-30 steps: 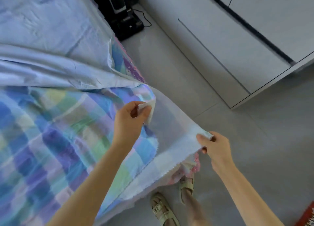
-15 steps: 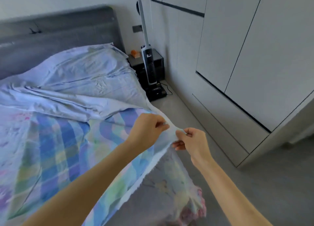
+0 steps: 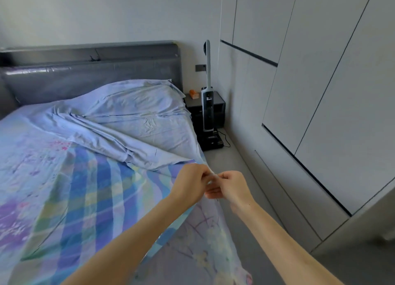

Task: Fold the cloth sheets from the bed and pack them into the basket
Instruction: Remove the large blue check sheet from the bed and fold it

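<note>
**Bedroom, two hands at one sheet corner**

- Checked sheet (image 3: pixel 89 199): blue, green and yellow plaid cloth, spread over the near half of the bed (image 3: pixel 128 55). Its right edge is lifted off the mattress and hangs toward the floor, pale flowered underside showing at near right.
- Left hand (image 3: pixel 192 183): fingers curled, pinching the raised edge of the checked sheet at the bed's right side.
- Right hand (image 3: pixel 232 188): fingers curled, pinching the same edge; it touches the left hand, so the two gripped points meet.
- Pale blue sheet (image 3: pixel 132 122): plain, wrinkled, lying over the far half of the bed up to the headboard, its near border overlapping the checked sheet.
- Bed: dark grey padded headboard against the far wall.
- Nightstand (image 3: pixel 218 105): black, just right of the headboard; a small orange box (image 3: pixel 194 93) sits on it.
- Upright vacuum (image 3: pixel 207 105): white and black, standing on its dock in front of the nightstand.
- Wardrobe (image 3: pixel 320 92): pale flat doors along the right wall.
</note>
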### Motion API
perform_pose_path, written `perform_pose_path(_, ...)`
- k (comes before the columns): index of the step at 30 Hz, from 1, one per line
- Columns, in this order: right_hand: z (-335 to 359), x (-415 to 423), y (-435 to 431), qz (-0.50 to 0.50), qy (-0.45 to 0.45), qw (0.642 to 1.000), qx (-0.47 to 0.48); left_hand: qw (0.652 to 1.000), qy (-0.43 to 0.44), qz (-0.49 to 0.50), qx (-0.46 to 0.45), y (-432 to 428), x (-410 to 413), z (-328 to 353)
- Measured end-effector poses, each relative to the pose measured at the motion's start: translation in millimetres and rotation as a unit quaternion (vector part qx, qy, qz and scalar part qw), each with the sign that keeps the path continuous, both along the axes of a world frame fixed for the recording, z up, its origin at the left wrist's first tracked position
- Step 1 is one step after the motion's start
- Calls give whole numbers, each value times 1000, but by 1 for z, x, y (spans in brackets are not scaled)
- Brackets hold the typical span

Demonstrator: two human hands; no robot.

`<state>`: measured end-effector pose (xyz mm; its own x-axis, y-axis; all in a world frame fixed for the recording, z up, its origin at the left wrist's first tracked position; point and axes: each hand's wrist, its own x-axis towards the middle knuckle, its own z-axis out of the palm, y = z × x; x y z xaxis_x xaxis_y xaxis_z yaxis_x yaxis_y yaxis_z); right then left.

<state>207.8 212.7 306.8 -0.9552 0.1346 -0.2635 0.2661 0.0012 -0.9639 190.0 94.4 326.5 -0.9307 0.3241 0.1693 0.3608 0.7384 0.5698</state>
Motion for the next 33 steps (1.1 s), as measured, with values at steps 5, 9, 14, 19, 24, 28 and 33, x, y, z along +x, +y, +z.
perform_pose_path(5,11,-5,-2,19,-39,997,-63,998,13,7,-69,-8,-3,-3)
perform_pose_path(9,18,-12,-5,47,-80,992,-87,997,38,24,-66,-11,-2,-11)
perform_pose_path(14,24,-21,-15,36,-82,995,-49,994,70,50,-64,-12,-5,-18)
perform_pose_path(19,26,-30,-26,26,-64,998,-5,994,62,84,-29,-14,-11,-16)
perform_pose_path(24,25,-31,-20,47,-74,996,8,990,39,62,118,-24,0,-16)
perform_pose_path(28,23,-32,-6,15,-50,997,48,990,0,57,127,-55,16,-58)
perform_pose_path(33,18,-28,23,-8,-52,997,56,973,-130,181,68,-120,31,-151)
